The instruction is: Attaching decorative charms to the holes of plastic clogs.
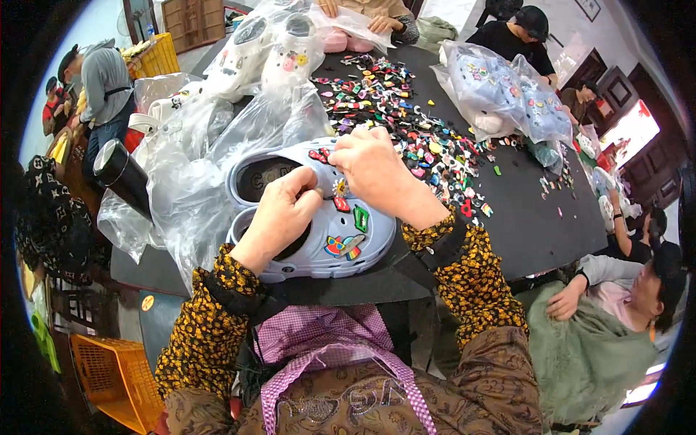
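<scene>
Pale-blue foam clog [319, 250] lying at the near edge of the black table [536, 225], its pair [275, 170] just behind it — both being dressed with small coloured charms. Left to right: steadying the near clog with the left hand [279, 214], fingers curled over the rim of the foot opening, thumb and forefinger pinched close, though whether on a charm cannot be told. Pressing down with the right hand [373, 170], fingertips bunched over the strap end of the upper beside a yellow flower charm [340, 188]; what is pinched there is hidden. Looking like mid-fitting, with several charms already seated. Next move likely calling for firm pressure into a hole, then another pick from the loose charm heap [391, 109] farther right.
</scene>
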Tool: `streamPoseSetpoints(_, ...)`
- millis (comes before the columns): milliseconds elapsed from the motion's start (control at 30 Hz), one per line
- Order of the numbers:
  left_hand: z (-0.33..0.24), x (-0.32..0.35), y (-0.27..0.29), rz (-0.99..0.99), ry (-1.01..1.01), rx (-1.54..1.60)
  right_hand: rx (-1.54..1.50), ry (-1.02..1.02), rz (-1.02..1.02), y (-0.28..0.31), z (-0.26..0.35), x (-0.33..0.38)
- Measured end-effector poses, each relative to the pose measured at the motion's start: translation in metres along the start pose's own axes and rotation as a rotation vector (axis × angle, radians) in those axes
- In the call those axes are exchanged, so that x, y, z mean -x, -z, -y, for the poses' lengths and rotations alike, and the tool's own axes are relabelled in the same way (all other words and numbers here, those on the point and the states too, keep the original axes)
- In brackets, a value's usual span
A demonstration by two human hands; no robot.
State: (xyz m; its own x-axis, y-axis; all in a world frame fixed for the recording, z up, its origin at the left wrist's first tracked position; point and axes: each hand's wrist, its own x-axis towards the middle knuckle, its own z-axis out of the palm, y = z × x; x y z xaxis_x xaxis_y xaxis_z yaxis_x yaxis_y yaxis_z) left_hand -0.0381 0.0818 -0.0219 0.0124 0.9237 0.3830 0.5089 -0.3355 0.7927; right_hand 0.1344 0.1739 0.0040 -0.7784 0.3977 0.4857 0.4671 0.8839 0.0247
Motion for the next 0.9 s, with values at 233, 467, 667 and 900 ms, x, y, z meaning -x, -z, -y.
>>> streamPoseSetpoints(233, 0.003, -0.001, 0.001, 0.014, 0.028, -0.002, -0.007, 0.025, 0.093, -0.004, -0.003, -0.003)
streamPoseSetpoints(467, 0.001, -0.002, 0.001, 0.045, 0.053, 0.02, -0.122, -0.01, 0.146, -0.009, -0.013, -0.004)
streamPoseSetpoints(667, -0.001, -0.002, 0.004, 0.056, 0.083, 0.02, -0.105, 0.033, 0.1, -0.009, -0.004, -0.006)
streamPoseSetpoints(900, -0.001, -0.003, 0.004, 0.06, 0.103, 0.013, -0.046, 0.009, 0.18, -0.006, -0.003, -0.011)
